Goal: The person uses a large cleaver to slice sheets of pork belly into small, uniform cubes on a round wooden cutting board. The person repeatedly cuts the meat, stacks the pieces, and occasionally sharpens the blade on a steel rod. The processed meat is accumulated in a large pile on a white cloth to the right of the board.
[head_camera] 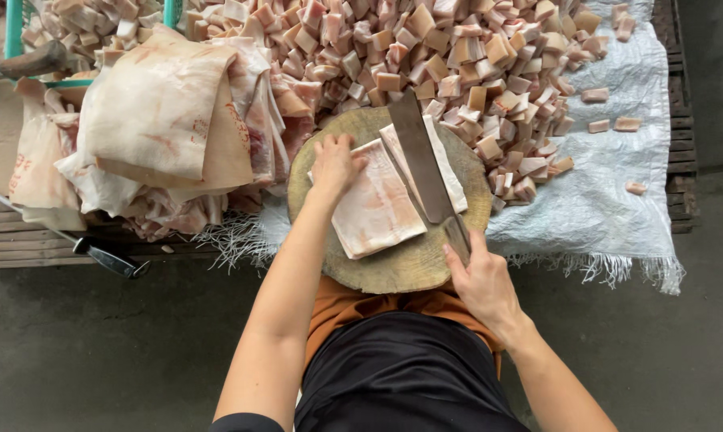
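A round wooden chopping block [393, 268] stands in front of me. A pale slab of pork with skin [373, 212] lies flat on it. My left hand [333, 164] presses down on the slab's upper left corner. My right hand [477, 276] grips the handle of a long cleaver [417, 156]. The blade lies diagonally across the slab's right side, and a narrow strip of meat [449, 172] shows to the right of the blade.
A large heap of cut pork cubes [425, 56] covers the white woven sheet [609, 192] behind the block. Stacked uncut pork slabs [169, 120] lie to the left. A second knife [109, 260] rests on wooden slats at left. A teal crate [13, 32] sits at top left.
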